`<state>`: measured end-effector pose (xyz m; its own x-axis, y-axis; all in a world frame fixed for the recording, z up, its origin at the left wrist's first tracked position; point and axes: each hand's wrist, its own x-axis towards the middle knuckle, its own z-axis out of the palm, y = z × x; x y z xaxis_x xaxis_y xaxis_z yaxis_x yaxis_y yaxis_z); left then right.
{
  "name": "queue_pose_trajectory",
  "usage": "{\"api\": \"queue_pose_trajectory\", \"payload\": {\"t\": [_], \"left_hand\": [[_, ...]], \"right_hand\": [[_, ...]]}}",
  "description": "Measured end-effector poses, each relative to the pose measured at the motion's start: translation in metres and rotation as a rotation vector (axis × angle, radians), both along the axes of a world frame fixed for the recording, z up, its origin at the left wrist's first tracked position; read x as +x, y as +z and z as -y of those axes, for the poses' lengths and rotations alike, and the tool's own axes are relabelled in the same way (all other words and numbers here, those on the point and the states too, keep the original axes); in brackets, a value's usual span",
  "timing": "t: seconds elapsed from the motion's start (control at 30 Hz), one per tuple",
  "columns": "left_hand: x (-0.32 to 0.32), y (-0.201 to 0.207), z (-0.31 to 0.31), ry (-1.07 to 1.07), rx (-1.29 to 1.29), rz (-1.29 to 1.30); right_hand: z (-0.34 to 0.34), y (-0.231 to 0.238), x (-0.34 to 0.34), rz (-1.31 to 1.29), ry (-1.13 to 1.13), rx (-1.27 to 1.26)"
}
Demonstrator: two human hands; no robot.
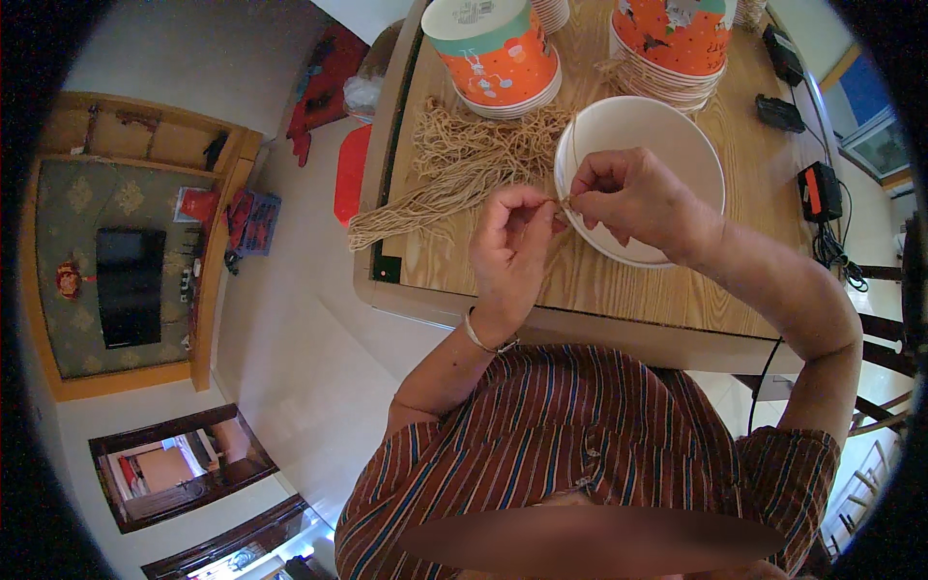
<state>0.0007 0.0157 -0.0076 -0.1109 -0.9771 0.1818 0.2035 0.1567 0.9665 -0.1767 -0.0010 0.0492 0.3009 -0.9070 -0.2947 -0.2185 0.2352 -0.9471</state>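
Note:
A white paper bucket (667, 140) stands on the table, its open top facing me. At its left rim both my hands pinch a thin tan string (575, 135), part of which runs up along the rim. My left hand (512, 246), with a bangle on the wrist, has thumb and forefinger closed on it. Reaching over the bucket's mouth, my right hand (643, 203) pinches the string close to the left fingertips. The exact spot between the fingers is too small to make out. Just beyond my left hand lies a loose bundle of tan strings (454, 179).
Orange printed paper buckets stand upside down in a left stack (498, 63) and a right stack (672, 34), with strings by the right one. Along the table's right edge lie a black and orange box (820, 193) and cables (836, 251). A red stool (351, 174) is left of the table.

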Motion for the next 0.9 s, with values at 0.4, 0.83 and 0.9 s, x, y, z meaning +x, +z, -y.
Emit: {"api": "queue_pose_trajectory", "payload": {"t": [0.4,0.83,0.9], "left_hand": [[0.005,0.015,0.003,0.128,-0.51,0.561],[0.013,0.018,0.011,0.086,-0.634,0.656],[0.016,0.019,0.014,0.071,-0.647,0.655]], "right_hand": [[-0.002,-0.002,-0.001,0.011,0.003,0.005],[-0.002,-0.001,-0.001,0.009,0.018,-0.017],[-0.001,-0.002,0.0,0.008,0.029,-0.015]]}}
